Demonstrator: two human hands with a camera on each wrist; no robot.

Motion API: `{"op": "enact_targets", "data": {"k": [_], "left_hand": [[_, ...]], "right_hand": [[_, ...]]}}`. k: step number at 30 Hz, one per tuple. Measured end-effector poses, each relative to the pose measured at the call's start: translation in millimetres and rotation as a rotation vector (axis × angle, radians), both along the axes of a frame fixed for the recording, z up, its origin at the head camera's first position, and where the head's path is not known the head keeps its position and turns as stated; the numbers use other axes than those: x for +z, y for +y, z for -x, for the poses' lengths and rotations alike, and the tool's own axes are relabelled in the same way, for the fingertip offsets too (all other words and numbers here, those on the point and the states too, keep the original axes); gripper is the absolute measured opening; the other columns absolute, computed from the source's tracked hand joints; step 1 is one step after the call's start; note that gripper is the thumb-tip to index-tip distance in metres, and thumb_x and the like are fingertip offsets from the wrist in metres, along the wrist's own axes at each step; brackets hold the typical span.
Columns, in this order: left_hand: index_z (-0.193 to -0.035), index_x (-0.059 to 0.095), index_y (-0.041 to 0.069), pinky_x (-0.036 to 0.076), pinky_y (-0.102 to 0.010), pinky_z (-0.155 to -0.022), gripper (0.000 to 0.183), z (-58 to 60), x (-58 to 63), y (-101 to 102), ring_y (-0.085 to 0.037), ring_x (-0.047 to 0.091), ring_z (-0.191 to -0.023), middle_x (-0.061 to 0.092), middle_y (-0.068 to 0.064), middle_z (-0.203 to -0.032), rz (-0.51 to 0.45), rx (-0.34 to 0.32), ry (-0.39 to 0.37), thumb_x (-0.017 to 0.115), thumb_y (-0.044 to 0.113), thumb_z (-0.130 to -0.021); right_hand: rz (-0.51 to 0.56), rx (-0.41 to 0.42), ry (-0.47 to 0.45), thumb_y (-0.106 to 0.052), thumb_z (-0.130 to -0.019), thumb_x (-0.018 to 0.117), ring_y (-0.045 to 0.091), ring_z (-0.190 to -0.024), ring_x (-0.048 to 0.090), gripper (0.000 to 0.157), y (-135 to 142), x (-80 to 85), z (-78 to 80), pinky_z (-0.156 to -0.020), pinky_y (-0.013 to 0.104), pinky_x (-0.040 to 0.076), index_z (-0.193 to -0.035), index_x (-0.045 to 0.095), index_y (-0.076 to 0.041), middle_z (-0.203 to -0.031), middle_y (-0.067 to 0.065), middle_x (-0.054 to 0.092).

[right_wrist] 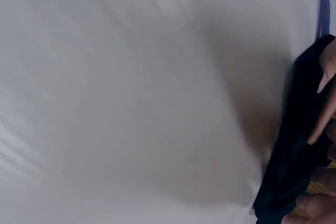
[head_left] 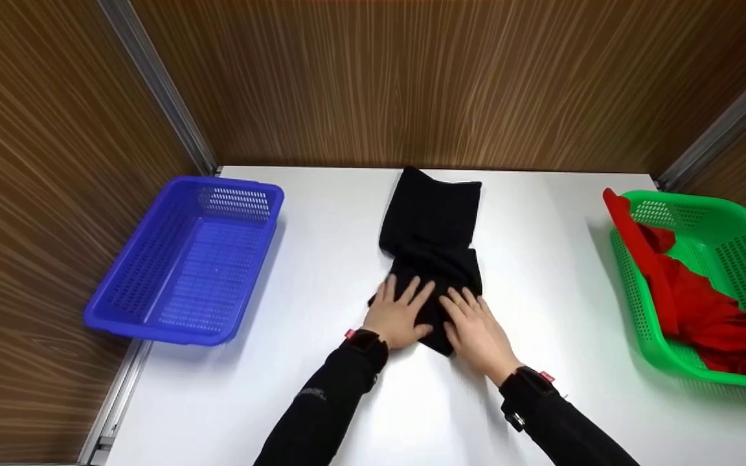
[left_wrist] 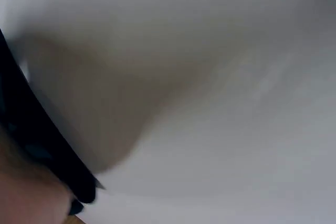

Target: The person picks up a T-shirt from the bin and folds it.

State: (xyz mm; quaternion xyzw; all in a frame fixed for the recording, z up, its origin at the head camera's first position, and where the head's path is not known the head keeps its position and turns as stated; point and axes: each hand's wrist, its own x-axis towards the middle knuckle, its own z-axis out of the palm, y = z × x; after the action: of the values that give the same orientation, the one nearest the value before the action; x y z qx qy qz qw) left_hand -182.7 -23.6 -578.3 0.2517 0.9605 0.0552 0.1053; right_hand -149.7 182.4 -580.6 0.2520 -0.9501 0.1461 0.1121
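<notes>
A black cloth item [head_left: 434,210], perhaps a garment, lies on the white table in the head view, with a smooth squarish far part and a rumpled fold across its middle. My left hand [head_left: 395,317] rests on the near part, fingers spread and straight. Beside it my right hand [head_left: 476,329] presses the near right edge with straight fingers, and a corner of fabric pokes out between the hands. The left wrist view catches dark fabric [left_wrist: 44,135] at its left edge. In the right wrist view, fingers touch the black fabric [right_wrist: 294,150] at the right side.
To the left stands a blue plastic basket [head_left: 169,333] with perforated walls. On the right is a green basket [head_left: 645,349] with red cloth [head_left: 697,298] in it, partly draped over its left rim. Wood-grain panels [head_left: 399,84] enclose the white table [head_left: 321,259] at the back and sides.
</notes>
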Motion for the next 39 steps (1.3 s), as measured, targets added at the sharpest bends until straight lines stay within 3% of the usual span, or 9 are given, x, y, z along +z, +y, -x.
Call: {"op": "enact_targets", "data": {"k": [4,7,10,14,18,24,28,33,39], "left_hand": [[-0.156,0.02,0.012,0.014,-0.039,-0.118,0.081,-0.3,0.3,1.2,-0.032,0.016,-0.146,0.013,-0.006,-0.163,-0.157,-0.101,-0.059,0.063,0.039,-0.093],[-0.151,0.03,0.009,0.013,-0.038,-0.118,0.072,-3.8,-1.0,2.0,-0.032,0.016,-0.146,0.008,-0.009,-0.163,-0.187,-0.178,-0.049,0.064,0.032,-0.092],[-0.146,0.038,0.009,0.019,-0.041,-0.116,0.062,-4.8,-3.9,1.1,-0.035,0.023,-0.144,0.014,-0.012,-0.162,-0.184,-0.188,0.054,0.063,0.031,-0.094],[-0.13,0.053,0.01,0.034,-0.041,-0.109,0.037,-2.1,-8.5,-8.0,-0.033,0.042,-0.133,0.038,-0.013,-0.149,-0.127,-0.129,0.258,0.06,0.024,-0.096],[-0.113,0.061,0.014,0.045,-0.037,-0.09,0.016,-1.1,-9.0,-20.0,-0.026,0.051,-0.11,0.053,-0.005,-0.123,-0.008,-0.146,0.388,0.058,0.013,-0.097],[-0.105,0.061,0.013,0.049,-0.032,-0.069,0.009,-7.5,-3.3,-29.0,-0.02,0.056,-0.087,0.055,-0.002,-0.106,0.029,-0.253,0.443,0.058,0.014,-0.097],[-0.1,0.057,0.011,0.05,-0.029,-0.054,0.011,-16.1,3.2,-30.3,-0.014,0.058,-0.069,0.055,0.0,-0.1,-0.097,-0.243,0.449,0.061,0.017,-0.093],[-0.089,0.049,0.011,0.042,-0.023,-0.046,0.013,-26.5,11.1,-29.5,-0.007,0.046,-0.052,0.052,0.004,-0.079,-0.284,-0.274,0.511,0.06,0.015,-0.085],[-0.097,0.052,0.012,0.044,-0.021,-0.049,0.018,-36.1,19.1,-35.4,-0.006,0.048,-0.056,0.053,0.006,-0.073,-0.374,-0.351,0.532,0.064,0.012,-0.083]], "right_hand": [[-0.054,-0.026,-0.063,-0.027,-0.096,0.063,0.043,-0.133,0.041,0.053,10.1,-10.4,-6.6,-0.107,0.061,0.029,-0.141,0.051,-0.002,-0.144,0.021,0.047],[-0.105,-0.084,-0.059,-0.028,-0.096,0.062,0.043,-0.133,0.041,0.051,16.8,-11.9,-5.9,-0.108,0.063,0.026,-0.14,0.053,-0.003,-0.145,0.019,0.046],[-0.12,-0.147,-0.06,-0.026,-0.097,0.06,0.043,-0.133,0.04,0.049,19.5,-10.9,0.1,-0.109,0.063,0.023,-0.141,0.052,-0.004,-0.146,0.018,0.046],[-0.098,-0.197,-0.083,-0.024,-0.099,0.056,0.044,-0.136,0.036,0.048,19.2,-12.3,9.3,-0.108,0.065,0.022,-0.143,0.049,-0.004,-0.149,0.016,0.043],[-0.074,-0.135,-0.07,-0.023,-0.099,0.057,0.047,-0.136,0.034,0.046,17.5,-14.6,10.0,-0.106,0.069,0.022,-0.141,0.052,-0.004,-0.149,0.017,0.042],[-0.072,0.051,-0.094,-0.044,-0.094,0.063,0.045,-0.137,0.034,0.061,15.0,-13.9,-1.5,-0.108,0.065,0.024,-0.142,0.051,-0.008,-0.148,0.018,0.043],[-0.102,0.09,-0.114,-0.052,-0.087,0.068,0.044,-0.136,0.035,0.077,13.8,-10.6,-7.7,-0.106,0.064,0.028,-0.149,0.043,-0.013,-0.151,0.016,0.04],[-0.143,0.084,-0.013,-0.021,-0.076,0.074,0.042,-0.129,0.045,0.081,15.0,-5.0,-12.3,-0.103,0.061,0.034,-0.15,0.041,-0.012,-0.15,0.016,0.042],[-0.052,0.091,0.113,-0.007,-0.068,0.074,0.039,-0.118,0.056,0.071,25.8,0.5,-21.8,-0.099,0.056,0.041,-0.135,0.053,-0.003,-0.134,0.018,0.057]]}}
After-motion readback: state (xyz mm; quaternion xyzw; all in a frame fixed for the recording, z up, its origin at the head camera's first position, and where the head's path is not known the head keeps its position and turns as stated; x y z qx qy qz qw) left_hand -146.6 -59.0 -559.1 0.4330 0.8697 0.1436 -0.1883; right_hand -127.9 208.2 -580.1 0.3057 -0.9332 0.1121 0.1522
